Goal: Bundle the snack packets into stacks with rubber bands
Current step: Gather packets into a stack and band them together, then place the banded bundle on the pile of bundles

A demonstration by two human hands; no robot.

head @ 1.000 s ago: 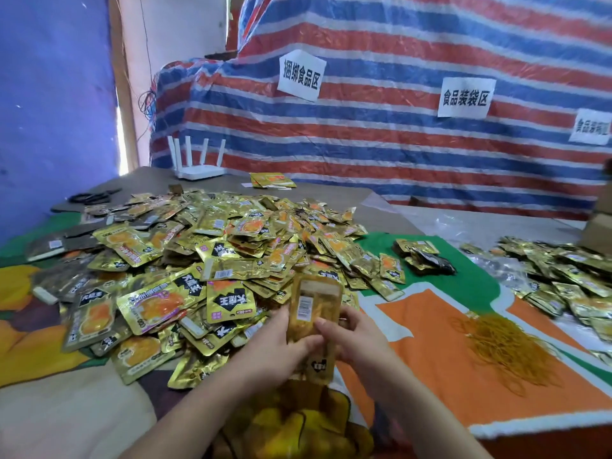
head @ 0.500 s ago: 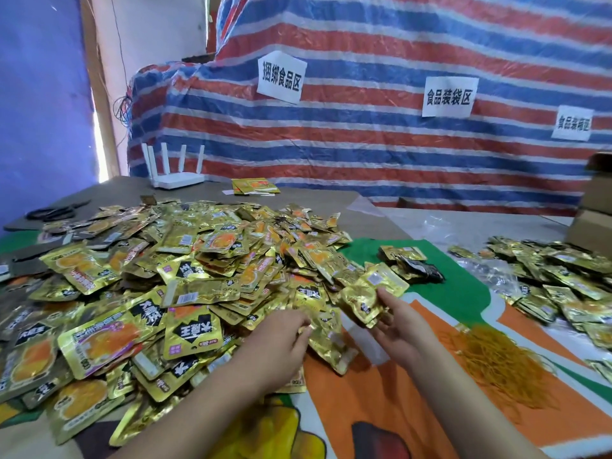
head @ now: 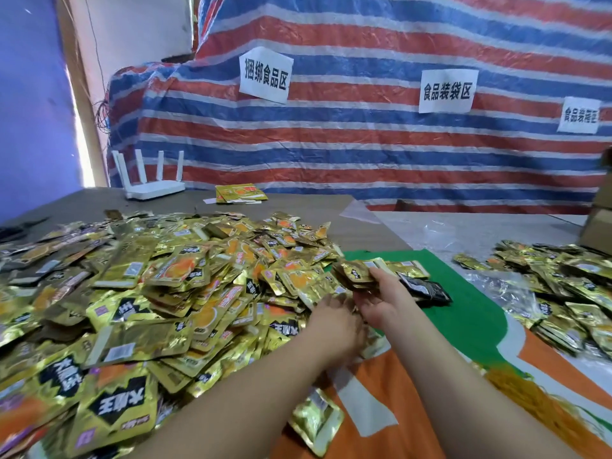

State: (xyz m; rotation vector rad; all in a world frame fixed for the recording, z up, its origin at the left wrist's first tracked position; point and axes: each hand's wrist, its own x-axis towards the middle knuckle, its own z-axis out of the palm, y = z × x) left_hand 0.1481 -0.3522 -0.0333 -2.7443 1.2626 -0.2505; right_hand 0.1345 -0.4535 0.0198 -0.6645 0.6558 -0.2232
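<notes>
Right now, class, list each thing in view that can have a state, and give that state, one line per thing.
Right hand: grips a small stack of packets.
Left hand: at the edge of the loose packet pile; its fingers are hidden.
Loose packet pile: heaped, unbundled.
Rubber bands: loose heap on the orange cloth, untouched.
Packets at right: spread out; bands not visible.
Router: antennas upright.

left hand point(head: 334, 323) fingertips blurred, cardboard box point(head: 599, 226) cropped
</notes>
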